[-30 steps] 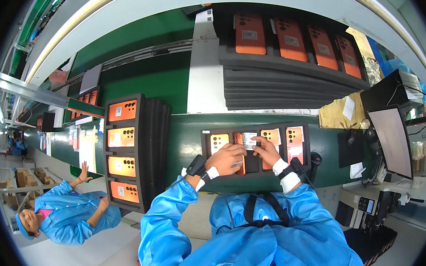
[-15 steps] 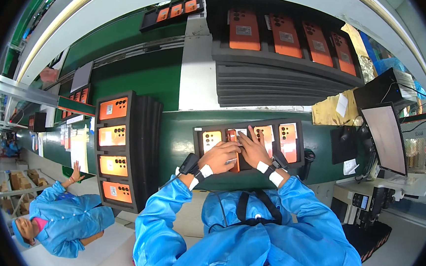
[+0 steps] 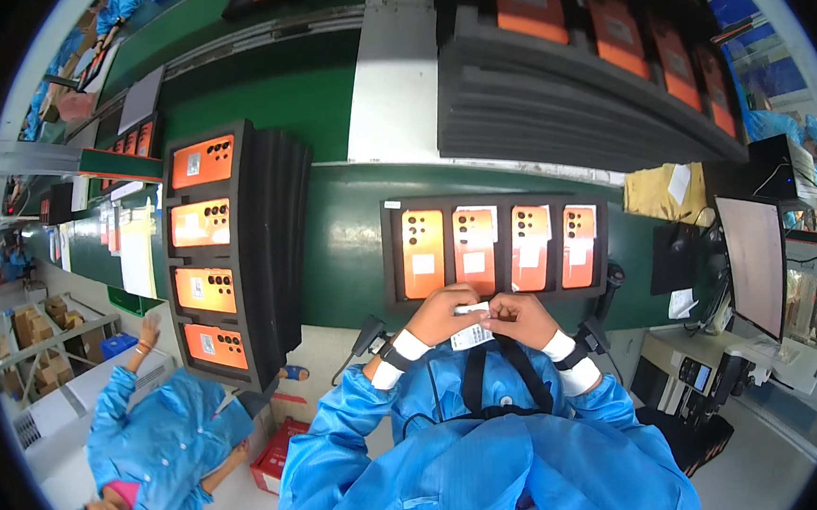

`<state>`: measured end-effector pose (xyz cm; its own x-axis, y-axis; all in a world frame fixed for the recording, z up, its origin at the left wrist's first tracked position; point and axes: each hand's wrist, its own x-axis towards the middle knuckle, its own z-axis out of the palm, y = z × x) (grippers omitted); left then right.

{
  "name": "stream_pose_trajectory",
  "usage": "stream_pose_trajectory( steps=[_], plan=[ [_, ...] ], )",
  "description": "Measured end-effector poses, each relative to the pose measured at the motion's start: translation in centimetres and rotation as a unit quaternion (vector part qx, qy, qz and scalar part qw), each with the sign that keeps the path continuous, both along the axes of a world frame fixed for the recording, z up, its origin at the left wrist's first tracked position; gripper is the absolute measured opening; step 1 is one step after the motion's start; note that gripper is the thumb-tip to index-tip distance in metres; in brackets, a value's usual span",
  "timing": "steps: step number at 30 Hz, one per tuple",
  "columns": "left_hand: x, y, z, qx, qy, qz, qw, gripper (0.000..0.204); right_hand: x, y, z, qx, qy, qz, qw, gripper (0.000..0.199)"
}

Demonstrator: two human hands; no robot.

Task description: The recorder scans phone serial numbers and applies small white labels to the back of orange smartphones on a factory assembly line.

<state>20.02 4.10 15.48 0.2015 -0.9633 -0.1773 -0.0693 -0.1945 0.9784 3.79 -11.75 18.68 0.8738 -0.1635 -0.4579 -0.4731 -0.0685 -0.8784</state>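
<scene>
Close in front of my body, my left hand [image 3: 438, 318] is closed with its fingertips on a small white printed label sheet [image 3: 472, 337]. My right hand [image 3: 524, 320] meets it from the other side, its thumb and fingers pinching the sheet's upper edge. Just beyond my hands lies a black foam tray [image 3: 392, 284] on the green bench. It holds several orange phones [image 3: 474, 241], backs up, each in its own slot, with white labels on their backs. White paper pieces stick out beside some phones. My fingers partly hide the tray's front edge.
At the left stands a stack of black trays [image 3: 276, 246] with orange phones on top. A taller tray stack [image 3: 551, 113] rises at the back right. A dark scanner-like device [image 3: 610, 286], a mouse [image 3: 679, 244] and a monitor [image 3: 747, 264] are at the right. A co-worker [image 3: 165, 418] is at lower left.
Both hands have left the second phone in the tray and drawn back toward my body, with the label sheet between them. That phone now lies flat in its slot. The view has shifted.
</scene>
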Motion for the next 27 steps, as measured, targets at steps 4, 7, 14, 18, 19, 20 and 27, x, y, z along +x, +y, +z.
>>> stream_pose_trajectory(
  steps=[4,7,14,18,19,20,27],
  plan=[
    [-2.1,1.8,-1.2,-0.002,0.314,0.209,0.926,0.029,-0.2,1.4,-0.6,0.155,0.053,-0.115,0.980,0.017],
    [-2.3,3.4,-2.0,0.031,0.331,0.221,0.917,0.029,-0.1,1.7,-0.9,0.203,0.087,-0.148,0.964,0.014],
    [-3.1,4.7,-2.9,0.078,0.311,0.151,0.935,0.028,0.3,3.3,-1.6,0.216,0.043,-0.147,0.964,0.018],
    [-2.5,4.5,-2.9,0.082,0.369,0.112,0.919,0.026,0.5,3.4,-1.4,0.104,0.042,-0.156,0.981,0.015],
    [-2.4,4.4,-2.9,0.073,0.381,0.130,0.912,0.028,0.5,3.3,-1.3,0.080,0.057,-0.161,0.982,0.012],
    [-2.4,4.3,-2.9,0.060,0.396,0.142,0.905,0.030,0.6,3.3,-1.3,0.080,0.057,-0.164,0.982,0.012],
    [-1.7,4.2,-2.8,0.092,0.340,0.134,0.926,0.032,0.8,3.5,-1.6,0.051,0.021,-0.186,0.981,0.017]
  ],
)
